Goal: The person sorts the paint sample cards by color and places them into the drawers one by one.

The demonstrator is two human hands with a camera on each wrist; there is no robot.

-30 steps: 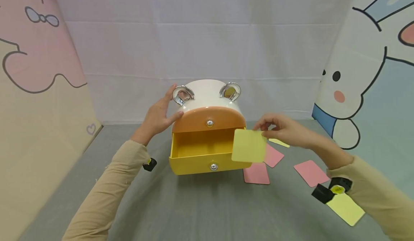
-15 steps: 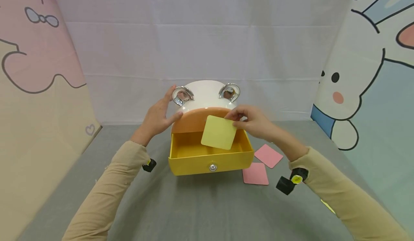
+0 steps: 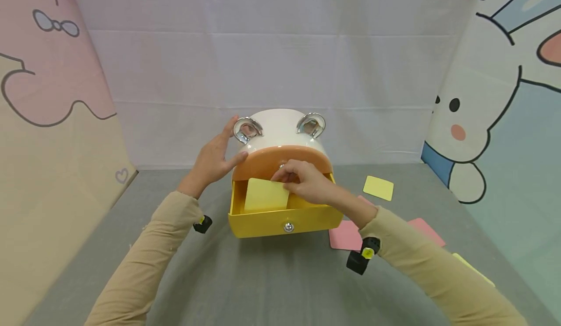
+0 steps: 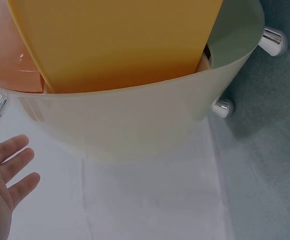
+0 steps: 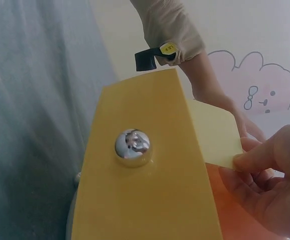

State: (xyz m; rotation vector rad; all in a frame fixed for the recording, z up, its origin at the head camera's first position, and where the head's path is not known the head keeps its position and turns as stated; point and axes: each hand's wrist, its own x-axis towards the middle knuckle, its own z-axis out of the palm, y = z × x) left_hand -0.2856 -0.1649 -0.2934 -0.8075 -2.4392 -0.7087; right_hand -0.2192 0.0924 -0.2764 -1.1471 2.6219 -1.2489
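Observation:
A small white cabinet (image 3: 280, 124) with silver ear-like rings stands on the table. Its orange upper drawer (image 3: 258, 163) is closed, while the yellow lower drawer (image 3: 263, 225) is pulled out. My right hand (image 3: 307, 182) pinches a yellow card (image 3: 266, 195) by its edge between thumb and fingers, the card's lower part inside the yellow drawer. In the right wrist view the card (image 5: 215, 132) shows behind the drawer front (image 5: 145, 195). Fingers spread, my left hand (image 3: 215, 158) rests against the cabinet's left side; in the left wrist view several of its fingers (image 4: 17, 165) look straight.
Right of the cabinet lie a yellow card (image 3: 379, 188) and a pink card (image 3: 344, 236). Another pink card (image 3: 427, 231) and a yellow one (image 3: 473, 269) are partly covered by my right sleeve (image 3: 420, 262). Curtains with cartoon animals border the grey table (image 3: 263, 287).
My right hand has carried the yellow card leftward from the cabinet's right side and lowered it into the open drawer. My left hand has stayed put.

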